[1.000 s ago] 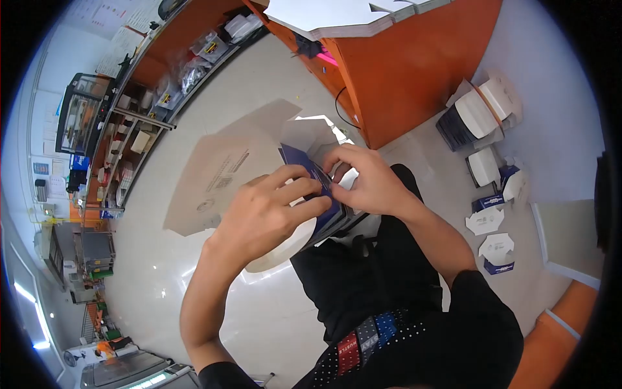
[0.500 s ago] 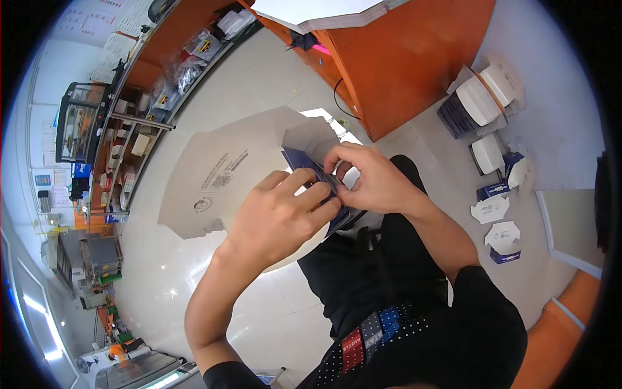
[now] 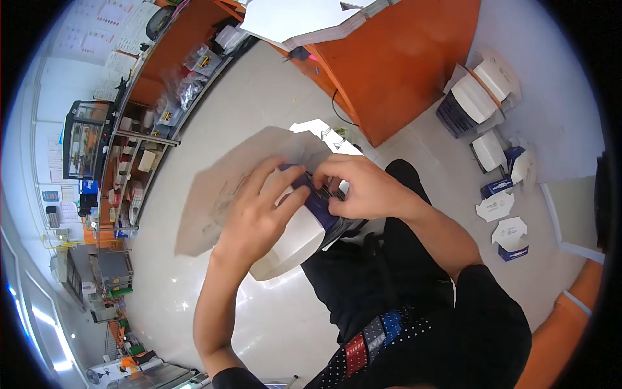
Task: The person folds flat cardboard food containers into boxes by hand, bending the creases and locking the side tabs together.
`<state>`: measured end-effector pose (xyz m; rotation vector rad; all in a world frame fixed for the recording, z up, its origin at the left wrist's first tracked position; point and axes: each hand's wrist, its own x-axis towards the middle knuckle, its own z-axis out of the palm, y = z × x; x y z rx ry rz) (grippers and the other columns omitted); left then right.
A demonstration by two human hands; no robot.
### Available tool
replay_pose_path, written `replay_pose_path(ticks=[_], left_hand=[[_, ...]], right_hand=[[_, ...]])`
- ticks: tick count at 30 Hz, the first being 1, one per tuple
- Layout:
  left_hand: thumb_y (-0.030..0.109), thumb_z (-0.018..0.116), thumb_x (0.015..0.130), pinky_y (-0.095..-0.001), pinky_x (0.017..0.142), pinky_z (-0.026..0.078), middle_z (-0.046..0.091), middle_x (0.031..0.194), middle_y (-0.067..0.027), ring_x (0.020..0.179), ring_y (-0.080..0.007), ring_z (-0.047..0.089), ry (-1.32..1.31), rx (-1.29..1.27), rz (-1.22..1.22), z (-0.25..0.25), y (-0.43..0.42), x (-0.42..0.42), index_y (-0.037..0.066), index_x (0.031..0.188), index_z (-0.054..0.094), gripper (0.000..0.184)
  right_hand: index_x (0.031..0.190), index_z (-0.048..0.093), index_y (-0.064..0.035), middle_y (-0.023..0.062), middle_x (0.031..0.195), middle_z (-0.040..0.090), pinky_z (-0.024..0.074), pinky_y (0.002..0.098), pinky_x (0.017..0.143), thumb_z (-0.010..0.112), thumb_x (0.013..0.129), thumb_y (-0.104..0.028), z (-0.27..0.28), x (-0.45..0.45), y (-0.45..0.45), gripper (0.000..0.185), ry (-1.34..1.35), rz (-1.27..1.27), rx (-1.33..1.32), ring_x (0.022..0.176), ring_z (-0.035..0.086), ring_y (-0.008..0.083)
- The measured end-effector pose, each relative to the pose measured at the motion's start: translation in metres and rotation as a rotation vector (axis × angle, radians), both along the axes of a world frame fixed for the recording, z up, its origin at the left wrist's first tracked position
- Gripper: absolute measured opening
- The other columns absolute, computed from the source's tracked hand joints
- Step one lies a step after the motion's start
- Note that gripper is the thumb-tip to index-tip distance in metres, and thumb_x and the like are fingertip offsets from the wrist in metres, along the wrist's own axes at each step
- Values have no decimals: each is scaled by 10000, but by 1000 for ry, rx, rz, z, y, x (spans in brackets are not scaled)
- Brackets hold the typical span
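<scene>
Fingers of left hand: spread, touching white-and-navy paperboard carton, between both hands. Right hand: bent at navy wall; both grips unclear. Step: apparently, working that wall; next move seemingly calls for steady support.

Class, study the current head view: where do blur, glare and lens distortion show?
Head view: smeared print on the pale cardboard flap; head view: bright glare spots on the floor; head view: fisheye warping, with black corners.
</scene>
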<state>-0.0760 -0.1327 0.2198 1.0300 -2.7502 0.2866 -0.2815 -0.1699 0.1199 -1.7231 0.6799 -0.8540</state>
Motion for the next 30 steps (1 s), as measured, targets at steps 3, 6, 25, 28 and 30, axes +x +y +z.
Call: replay_pose_path(ticks=[3, 6, 25, 28, 30], left_hand=[[-33, 710, 631, -455, 957, 549, 718, 1026, -67, 1120, -299, 658, 44, 112, 1, -3, -1, 3, 46, 909, 743, 291], [-41, 705, 630, -454, 949, 555, 719, 1009, -66, 1089, -292, 663, -7, 117, -34, 5, 2, -1, 41, 911, 740, 294], [-34, 746, 762, -401, 931, 564, 718, 1028, -74, 1062, -274, 677, 199, 118, 87, -32, 2, -1, 58, 986, 747, 242], [32, 780, 829, -424, 882, 575, 708, 1034, -93, 1033, -294, 683, 283, -1, 347, -14, 30, 6, 75, 1081, 730, 261], [91, 797, 846, -422, 815, 577, 701, 1030, -104, 989, -306, 686, 281, -65, 655, -9, 56, 25, 67, 1120, 716, 287]], right_hand=[[952, 677, 0, 125, 889, 662, 553, 381, 705, 700, 742, 3, -2, 7, -2, 211, 42, -88, -130, 800, 701, 259], [899, 661, -1, 162, 869, 670, 555, 406, 699, 703, 767, -1, 3, 13, -1, 138, 113, -194, -246, 791, 697, 331], [892, 622, -11, 180, 813, 676, 518, 423, 654, 703, 925, -179, -13, 25, 6, 190, -94, -368, -33, 741, 677, 364], [865, 617, -9, 155, 830, 669, 510, 413, 638, 705, 938, -205, 7, 16, 17, 227, -38, -402, -115, 720, 666, 350], [805, 589, -9, 126, 793, 630, 496, 406, 603, 717, 917, -170, 15, 9, 24, 234, 71, -347, -157, 653, 632, 324]])
